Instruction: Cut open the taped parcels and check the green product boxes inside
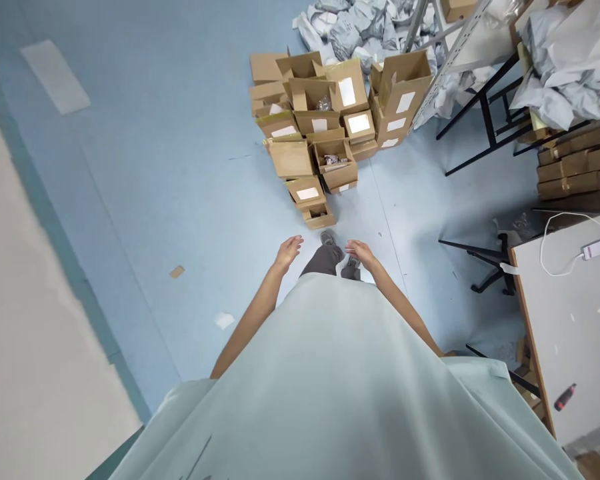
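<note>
I stand on a blue floor and look down past my pale green shirt. My left hand hangs in front of me with its fingers loosely apart, holding nothing. My right hand is beside it, palm down, fingers spread, also with nothing in it. Both hands hover above my grey shoes. Just beyond my feet stands a stack of open cardboard boxes, several with white labels; the nearest small box lies a short way ahead of my hands.
Grey plastic mail bags lie heaped behind the boxes and on a black-framed rack at right. A white table with a charger cable and a red-black tool stands at right, black chair legs beside it. Paper scraps litter the floor.
</note>
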### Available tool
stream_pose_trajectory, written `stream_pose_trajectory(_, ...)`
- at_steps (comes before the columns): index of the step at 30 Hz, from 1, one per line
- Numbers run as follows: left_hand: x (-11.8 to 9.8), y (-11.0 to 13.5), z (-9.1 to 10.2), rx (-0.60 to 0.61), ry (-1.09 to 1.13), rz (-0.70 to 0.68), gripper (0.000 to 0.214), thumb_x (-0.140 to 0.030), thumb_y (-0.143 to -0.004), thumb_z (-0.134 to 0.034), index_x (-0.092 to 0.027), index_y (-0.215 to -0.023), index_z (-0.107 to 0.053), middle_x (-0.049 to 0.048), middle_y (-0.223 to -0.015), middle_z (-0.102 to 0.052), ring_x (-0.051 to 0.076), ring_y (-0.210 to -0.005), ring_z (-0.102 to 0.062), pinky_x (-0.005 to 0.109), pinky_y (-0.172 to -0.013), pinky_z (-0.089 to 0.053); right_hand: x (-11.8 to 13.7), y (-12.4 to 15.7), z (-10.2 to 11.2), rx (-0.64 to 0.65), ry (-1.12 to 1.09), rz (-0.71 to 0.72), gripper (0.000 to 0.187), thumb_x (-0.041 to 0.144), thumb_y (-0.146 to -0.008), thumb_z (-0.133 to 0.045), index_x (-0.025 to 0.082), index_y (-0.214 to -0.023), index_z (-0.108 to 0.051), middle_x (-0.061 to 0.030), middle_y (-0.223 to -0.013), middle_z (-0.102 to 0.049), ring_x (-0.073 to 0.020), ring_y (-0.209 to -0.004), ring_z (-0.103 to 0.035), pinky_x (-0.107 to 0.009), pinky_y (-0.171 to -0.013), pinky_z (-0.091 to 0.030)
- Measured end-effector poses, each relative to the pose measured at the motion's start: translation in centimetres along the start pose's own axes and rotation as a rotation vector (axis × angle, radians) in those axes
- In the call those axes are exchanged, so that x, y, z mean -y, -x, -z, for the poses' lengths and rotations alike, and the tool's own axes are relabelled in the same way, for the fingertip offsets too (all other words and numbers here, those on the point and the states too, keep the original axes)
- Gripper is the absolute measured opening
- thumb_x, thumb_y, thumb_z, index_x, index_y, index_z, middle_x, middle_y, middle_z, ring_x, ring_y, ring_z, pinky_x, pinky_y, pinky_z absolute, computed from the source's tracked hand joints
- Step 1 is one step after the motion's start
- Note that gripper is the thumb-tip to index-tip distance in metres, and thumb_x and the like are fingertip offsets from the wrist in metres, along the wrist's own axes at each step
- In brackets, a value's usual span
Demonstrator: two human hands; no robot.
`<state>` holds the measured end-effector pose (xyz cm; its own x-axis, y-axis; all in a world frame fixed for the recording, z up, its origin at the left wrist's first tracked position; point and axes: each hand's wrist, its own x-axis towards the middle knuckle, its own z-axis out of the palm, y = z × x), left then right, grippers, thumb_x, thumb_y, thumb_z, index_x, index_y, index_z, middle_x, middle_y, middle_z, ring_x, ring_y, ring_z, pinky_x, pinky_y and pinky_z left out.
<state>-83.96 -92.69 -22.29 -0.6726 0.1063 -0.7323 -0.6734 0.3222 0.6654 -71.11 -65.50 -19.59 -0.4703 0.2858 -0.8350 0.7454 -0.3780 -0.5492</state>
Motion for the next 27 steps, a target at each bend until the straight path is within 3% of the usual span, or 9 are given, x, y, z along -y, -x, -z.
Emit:
stream_pose_trajectory(5, 1.2, 1.4, -0.3, -0.003, 0.001, -0.043, 0.050, -0.057, -0.101, -0.069, -0.021, -0.136, -0.077, 0.0187, -0.158, -0.077, 0.031, -0.137, -0.073, 0.046, -0.118, -0.057, -1.2, 0.4, 1.1, 0.001, -0.024, 0.028, 0.014, 0.029, -0.111, -0.069, 0.022, -0.117, -0.079, -0.0079, -0.120, -0.090, -0.0165, -0.100, -0.082, -0.028, -0.100, -0.063)
stream_pose_trajectory(9, 1.1, 0.9, 0.3, 0.004, -0.005, -0.042, 0.049, -0.055, -0.101, -0.071, -0.020, -0.134, -0.078, 0.0200, -0.155, -0.078, 0.032, -0.135, -0.074, 0.048, -0.117, -0.058, -1.3, 0.6, 2.2, -0.015, -0.054, 0.056, 0.016, 0.030, -0.112, -0.067, 0.021, -0.119, -0.079, -0.0093, -0.126, -0.089, -0.0168, -0.103, -0.082, -0.030, -0.104, -0.062)
stream_pose_trajectory(19, -1.4, -3.9, 1.0, 0.131, -0.049, 0.033, 0.046, -0.055, -0.100, -0.077, -0.020, -0.130, -0.079, 0.0227, -0.149, -0.080, 0.032, -0.127, -0.078, 0.048, -0.112, -0.062, -0.7, 2.4, 1.7, -0.158, -0.174, 0.014, 0.015, 0.031, -0.112, -0.068, 0.021, -0.119, -0.078, -0.0113, -0.125, -0.089, -0.0175, -0.101, -0.081, -0.033, -0.108, -0.063)
stream_pose_trajectory(23, -3.2, -5.7, 0.9, 0.218, -0.145, 0.074, 0.039, -0.050, -0.106, -0.075, -0.019, -0.130, -0.079, 0.0213, -0.144, -0.082, 0.031, -0.128, -0.078, 0.047, -0.112, -0.063, -0.8, 4.6, 1.1, -0.253, -0.287, 0.001, 0.014, 0.029, -0.112, -0.068, 0.020, -0.117, -0.078, -0.0132, -0.124, -0.089, -0.0185, -0.100, -0.083, -0.036, -0.109, -0.064)
stream_pose_trajectory(27, -4.6, -7.0, -0.2, 0.345, -0.310, 0.119, 0.041, -0.046, -0.113, -0.077, -0.018, -0.143, -0.075, 0.0168, -0.147, -0.077, 0.031, -0.130, -0.076, 0.051, -0.110, -0.067, -2.8, 7.6, 1.4, -0.372, -0.454, 0.017, 0.012, 0.029, -0.108, -0.073, 0.021, -0.114, -0.079, -0.0135, -0.123, -0.090, -0.0210, -0.102, -0.084, -0.039, -0.111, -0.065)
